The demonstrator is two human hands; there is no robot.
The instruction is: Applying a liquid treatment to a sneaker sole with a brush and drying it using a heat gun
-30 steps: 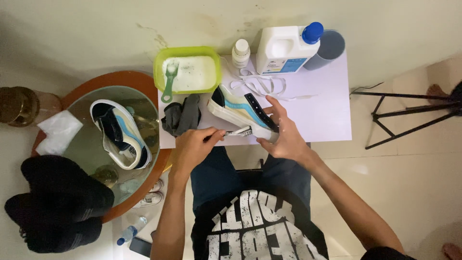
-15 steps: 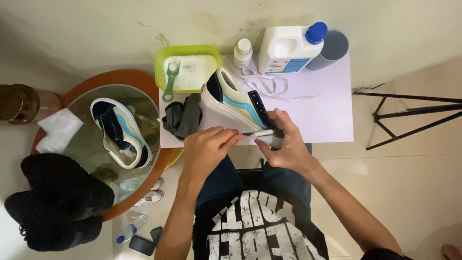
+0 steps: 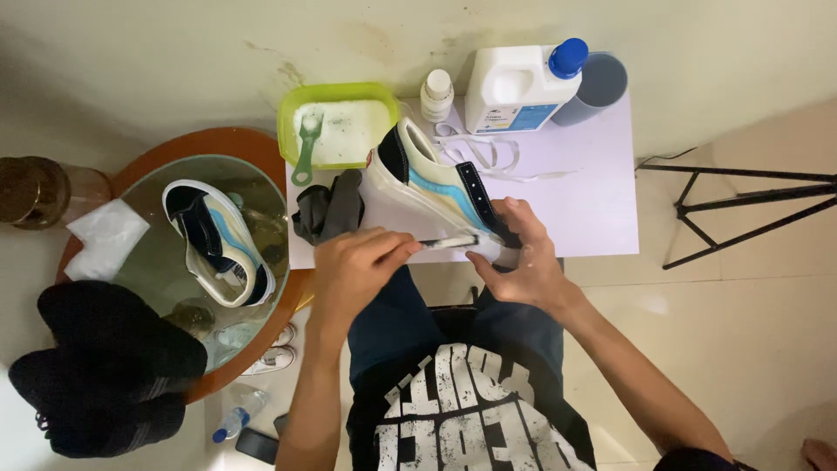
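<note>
Left hand: closed on small brush, dark handle pinched between thumb and fingers, pale bristle end laid against the toe edge of the sneaker. Shifted right since a second ago, now over the desk edge and closer to the toe; suggests scrubbing has moved along the sole strip towards the front.

Right hand: wrapped around the toe of the same sneaker, fingers curled over the dark lace panel, thumb underneath. Grip in much the same place as before.

Sneaker: cream, with blue stripe and dark collar, laces removed. Raised steeply on its side, heel up and away, toe low at the near desk edge; a second ago lying flatter. White sole wall now turned towards the brush.

Desk: white top, against the wall. Just beside the sneaker's heel, dark cloth, bunched. Behind that, green tub of milky liquid with a green-handled brush resting in it. Loose white laces beyond the shoe. At the back, small white bottle, large white jug with blue cap, grey cup.

Round side table, left: second sneaker of the pair, on its glass top. White tissue at its left edge.

Floor, right: black tripod, well apart.
</note>
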